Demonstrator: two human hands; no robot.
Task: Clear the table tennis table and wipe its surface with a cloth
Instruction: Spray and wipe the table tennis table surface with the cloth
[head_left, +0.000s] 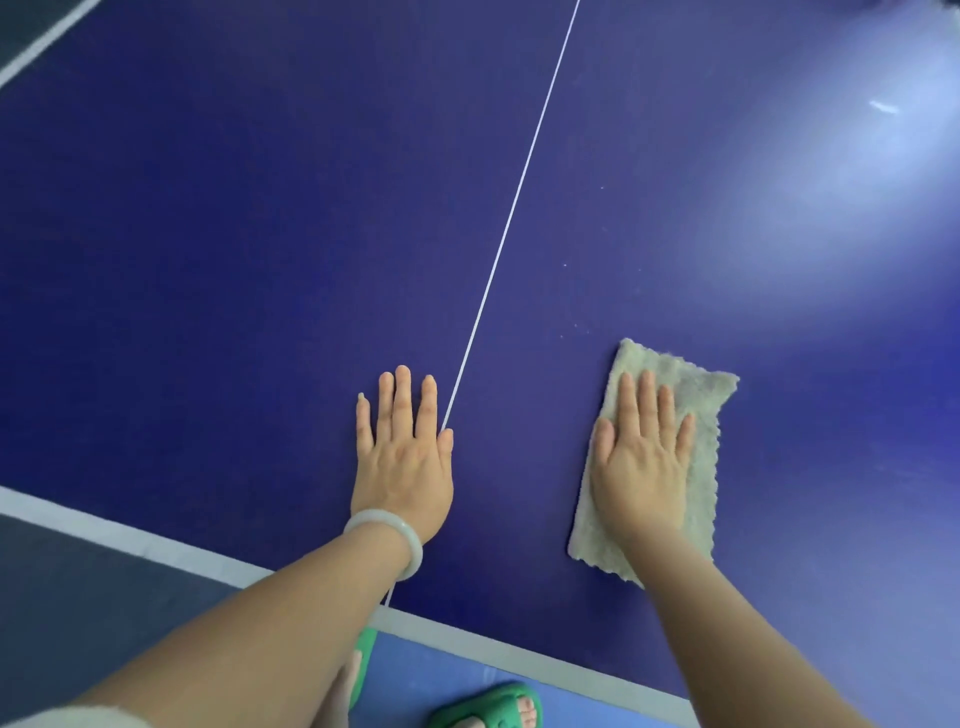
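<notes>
Left forearm (234, 639) nearest the lens, reaching in over the end edge. Worktop (260, 234): blue, matt, with faint pale specks right of the white centre line (514, 208). Cloth (701, 415): beige, fuzzy, lying flat right of the line, near the end edge. Judged soft, light and prone to bunching, so best pressed mid-cloth with a flat palm. Right hand (641, 467): spread flat on the cloth, fingers straight. Left hand (402, 457): flat on bare surface just left of the line, grasping nothing.
</notes>
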